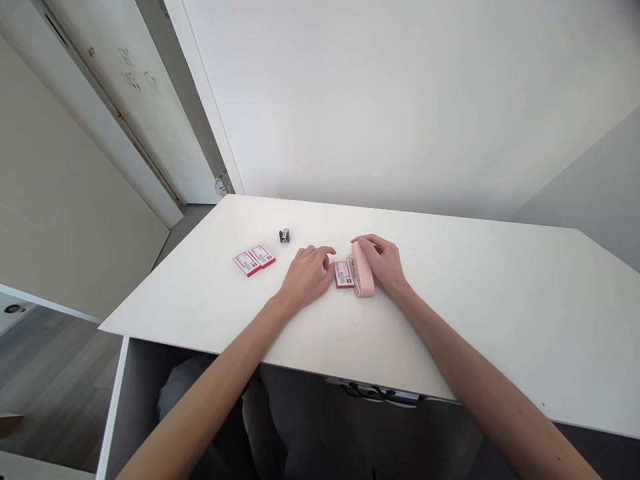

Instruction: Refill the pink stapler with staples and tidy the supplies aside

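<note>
A pink stapler [364,270] stands near the middle of the white desk, its length running away from me. My right hand [383,257] closes around its far end from the right side. Against the stapler's left side lies a small white box with a crimson border and edge [344,274]. Just left of that box, my left hand [310,273] rests on the desk, with index finger and thumb apart. Its thumb tip is close to the box; whether they touch I cannot tell. Nothing shows between the left hand's fingers.
Two similar white and crimson boxes [255,259] lie side by side on the left of the white desk [500,300]. Behind them sits a small black and silver piece [285,235], perhaps a staple remover. A white wall [400,100] rises behind the desk. Cables [380,395] hang under its front edge.
</note>
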The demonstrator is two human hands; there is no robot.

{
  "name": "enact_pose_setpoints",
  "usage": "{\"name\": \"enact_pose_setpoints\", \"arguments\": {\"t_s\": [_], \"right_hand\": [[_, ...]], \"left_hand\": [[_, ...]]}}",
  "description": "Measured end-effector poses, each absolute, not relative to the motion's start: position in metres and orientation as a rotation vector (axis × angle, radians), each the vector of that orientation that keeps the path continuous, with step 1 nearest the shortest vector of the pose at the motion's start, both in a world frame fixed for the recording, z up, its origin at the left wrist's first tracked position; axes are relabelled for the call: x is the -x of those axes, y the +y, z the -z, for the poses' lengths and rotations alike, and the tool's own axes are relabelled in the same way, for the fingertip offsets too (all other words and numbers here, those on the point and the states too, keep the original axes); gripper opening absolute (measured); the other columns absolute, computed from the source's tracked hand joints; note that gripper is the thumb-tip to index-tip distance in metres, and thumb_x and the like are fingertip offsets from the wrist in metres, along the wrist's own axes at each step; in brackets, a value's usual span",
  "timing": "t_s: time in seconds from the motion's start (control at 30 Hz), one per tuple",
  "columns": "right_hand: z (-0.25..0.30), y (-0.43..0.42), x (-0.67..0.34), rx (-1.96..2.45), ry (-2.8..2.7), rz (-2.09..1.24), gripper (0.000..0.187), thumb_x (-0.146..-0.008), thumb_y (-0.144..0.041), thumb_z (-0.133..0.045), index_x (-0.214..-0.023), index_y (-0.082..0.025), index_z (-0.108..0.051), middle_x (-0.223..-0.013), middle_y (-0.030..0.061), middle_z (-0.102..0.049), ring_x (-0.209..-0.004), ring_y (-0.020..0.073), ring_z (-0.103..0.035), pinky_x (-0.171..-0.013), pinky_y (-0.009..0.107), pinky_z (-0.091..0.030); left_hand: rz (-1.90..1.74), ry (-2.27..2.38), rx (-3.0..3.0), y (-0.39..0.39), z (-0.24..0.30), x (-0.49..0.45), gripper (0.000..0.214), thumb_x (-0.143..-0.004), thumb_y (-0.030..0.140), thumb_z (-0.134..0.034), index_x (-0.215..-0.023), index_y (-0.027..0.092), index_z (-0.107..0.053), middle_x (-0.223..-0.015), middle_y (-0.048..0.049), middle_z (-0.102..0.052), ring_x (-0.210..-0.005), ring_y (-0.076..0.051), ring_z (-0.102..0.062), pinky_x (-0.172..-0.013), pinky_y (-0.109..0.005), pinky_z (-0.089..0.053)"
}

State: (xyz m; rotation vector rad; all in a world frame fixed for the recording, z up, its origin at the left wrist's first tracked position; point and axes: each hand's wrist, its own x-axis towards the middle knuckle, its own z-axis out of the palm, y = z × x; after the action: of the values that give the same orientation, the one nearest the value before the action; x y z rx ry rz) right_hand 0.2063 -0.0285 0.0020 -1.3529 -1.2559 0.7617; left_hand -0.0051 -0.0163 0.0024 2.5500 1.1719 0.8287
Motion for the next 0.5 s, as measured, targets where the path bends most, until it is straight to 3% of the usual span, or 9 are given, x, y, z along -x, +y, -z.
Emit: {"name": "enact_pose_setpoints", "arguments": {"t_s": [0.2,0.33,0.5], "right_hand": [[0.001,-0.027,-0.209,1.349,-1.217,-0.785,0.029,-0.091,-0.049,-0.061,-0.086,-0.025,-0.077,-0.100,0.0036,-0.077,-0.091,0.0238,-0.064,-0.074,0.035,-0.048],[0.004,-0.026,-0.209,1.345,-1.195,-0.774,0.030,-0.092,-0.050,-0.058,-0.089,-0.026,-0.076,-0.102,0.0035,-0.077,-0.094,0.0241,-0.065,-0.079,0.036,-0.049],[0.014,-0.018,-0.213,1.332,-1.091,-0.795,0.038,-0.096,-0.058,-0.054,-0.092,-0.027,-0.075,-0.100,0.0044,-0.075,-0.093,0.0238,-0.066,-0.085,0.038,-0.053]], "left_hand": [[-0.947,1.512,-2.679,-0.015,0.003,0.026,0.025,-0.101,0.024,-0.052,-0.124,0.022,-0.063,-0.128,-0.0152,-0.067,-0.129,-0.035,-0.057,-0.111,-0.053,-0.044],[-0.999,1.792,-2.579,-0.013,0.001,0.060,0.039,-0.097,0.034,-0.062,-0.133,0.021,-0.059,-0.149,-0.0212,-0.053,-0.146,-0.043,-0.042,-0.122,-0.064,-0.032],[-1.006,1.982,-2.460,-0.014,-0.004,0.104,0.059,-0.091,0.051,-0.068,-0.139,0.021,-0.053,-0.153,-0.0216,-0.052,-0.151,-0.044,-0.039,-0.127,-0.064,-0.027]]}}
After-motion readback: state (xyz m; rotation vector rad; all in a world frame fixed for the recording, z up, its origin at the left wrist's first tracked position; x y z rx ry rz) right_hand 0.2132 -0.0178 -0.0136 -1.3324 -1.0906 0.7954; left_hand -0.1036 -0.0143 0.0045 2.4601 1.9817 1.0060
